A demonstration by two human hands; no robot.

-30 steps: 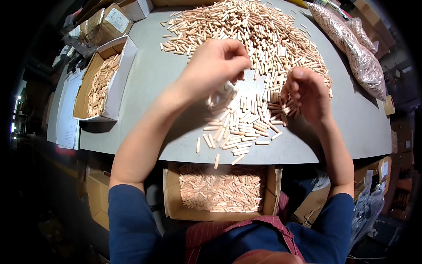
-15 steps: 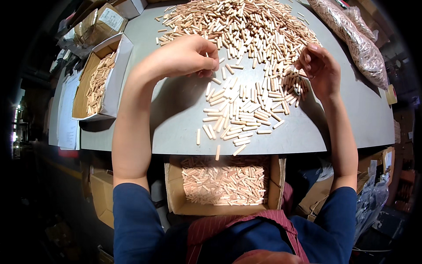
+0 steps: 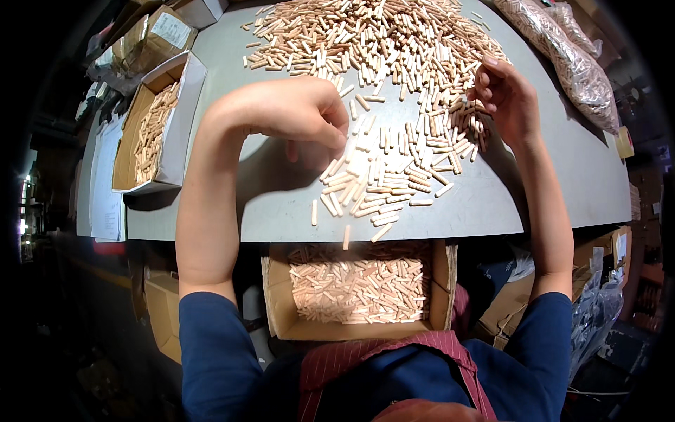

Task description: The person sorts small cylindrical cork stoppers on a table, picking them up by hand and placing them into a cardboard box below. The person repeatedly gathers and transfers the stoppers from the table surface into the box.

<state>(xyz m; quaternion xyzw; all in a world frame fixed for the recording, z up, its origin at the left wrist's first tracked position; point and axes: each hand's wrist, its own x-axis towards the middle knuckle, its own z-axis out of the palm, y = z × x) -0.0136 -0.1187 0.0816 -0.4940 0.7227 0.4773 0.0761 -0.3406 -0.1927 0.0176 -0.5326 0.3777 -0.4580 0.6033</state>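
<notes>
Many short wooden dowel pins [image 3: 394,151] lie loose on the grey table, thinning out from a dense heap [image 3: 365,42] at the far side. My left hand [image 3: 306,112] hovers at the left border of the loose pins, palm down. Its fingers bend downward and stand apart; no pin shows in them, though the palm is hidden. On the right, my right hand [image 3: 510,98] is beside the pile's right edge, fingers loosely curled and spread, with no pin visible in it. One dowel pin [image 3: 346,238] sticks out at the table's front edge.
Below the front edge, an open cardboard box [image 3: 278,302] holds many dowels. A white-sided box [image 3: 184,116] with more pins stands at left, beside paper sheets [image 3: 107,190]. Clear plastic bags of dowels [image 3: 573,67] lie far right, with a tape roll [image 3: 624,144] near them.
My left hand has moved down and slightly nearer to me, its fingers now pointing more downward. My right hand has shifted slightly up and left.
</notes>
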